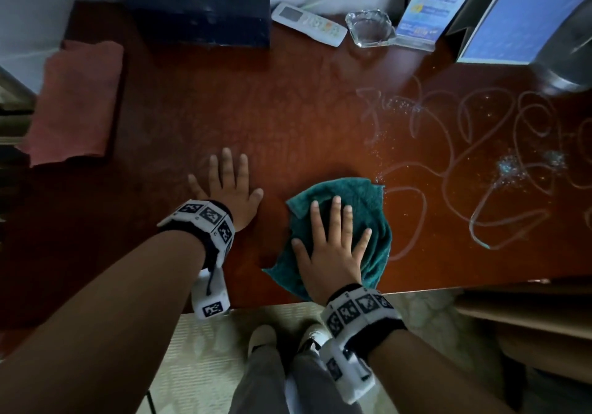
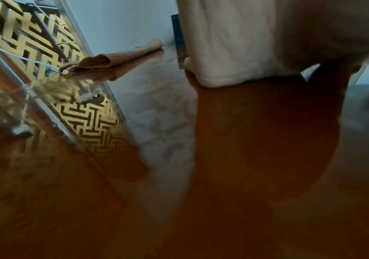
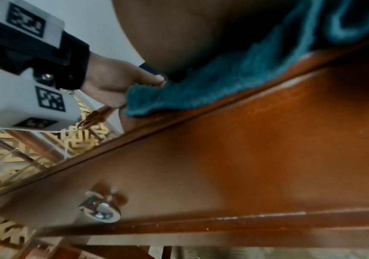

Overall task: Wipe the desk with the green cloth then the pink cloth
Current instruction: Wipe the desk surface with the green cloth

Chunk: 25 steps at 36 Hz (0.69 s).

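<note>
The green cloth (image 1: 362, 208) lies crumpled on the reddish wooden desk (image 1: 272, 119) near its front edge. My right hand (image 1: 331, 237) presses flat on it with straight, spread fingers. My left hand (image 1: 229, 186) rests flat on the bare desk just left of the cloth, fingers straight. The pink cloth (image 1: 75, 103) lies folded at the desk's left end, also seen in the left wrist view as the pink cloth (image 2: 112, 59). The right wrist view shows the green cloth (image 3: 223, 80) at the desk edge. White squiggly marks and wet specks (image 1: 499, 163) cover the desk's right part.
A dark tissue box (image 1: 201, 6) stands at the back, with a white remote (image 1: 309, 24), a glass ashtray (image 1: 370, 27) and blue sign stands (image 1: 426, 3) to its right. A drawer knob (image 3: 100, 209) sits below the desk edge. Patterned floor and my shoes (image 1: 262, 340) lie below.
</note>
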Each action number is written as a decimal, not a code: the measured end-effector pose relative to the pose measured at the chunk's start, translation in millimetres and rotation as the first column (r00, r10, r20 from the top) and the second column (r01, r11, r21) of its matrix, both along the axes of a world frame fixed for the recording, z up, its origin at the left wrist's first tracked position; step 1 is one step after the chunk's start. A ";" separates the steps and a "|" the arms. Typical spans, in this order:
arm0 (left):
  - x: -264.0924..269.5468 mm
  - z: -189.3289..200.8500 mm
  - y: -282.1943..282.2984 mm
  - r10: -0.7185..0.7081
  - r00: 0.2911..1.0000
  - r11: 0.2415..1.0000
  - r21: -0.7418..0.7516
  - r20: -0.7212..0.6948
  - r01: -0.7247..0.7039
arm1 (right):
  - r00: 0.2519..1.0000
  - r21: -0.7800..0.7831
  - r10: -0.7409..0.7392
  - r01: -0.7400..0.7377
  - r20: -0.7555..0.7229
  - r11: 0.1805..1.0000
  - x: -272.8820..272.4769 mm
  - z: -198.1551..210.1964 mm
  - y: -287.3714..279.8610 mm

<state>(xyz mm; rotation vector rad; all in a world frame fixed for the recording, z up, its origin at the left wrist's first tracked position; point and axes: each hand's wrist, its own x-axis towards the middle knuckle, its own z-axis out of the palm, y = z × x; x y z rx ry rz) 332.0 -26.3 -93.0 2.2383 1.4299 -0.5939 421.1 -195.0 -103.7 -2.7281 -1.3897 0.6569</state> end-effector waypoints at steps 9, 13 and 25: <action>0.1 -1.6 -0.4 0.007 1.000 1.000 0.022 0.008 -0.007 | 0.989 -0.001 0.141 -0.141 0.038 0.990 18.4 0.8 -17.5; 4.1 9.1 -1.4 -0.003 0.997 1.000 0.023 -0.076 0.005 | 0.960 -0.007 0.275 -0.275 0.047 0.961 42.9 4.2 -30.2; 62.8 37.1 7.2 -0.094 0.994 0.989 0.114 -0.049 0.099 | 0.831 0.021 0.557 -0.556 -0.007 0.831 117.2 14.8 -44.3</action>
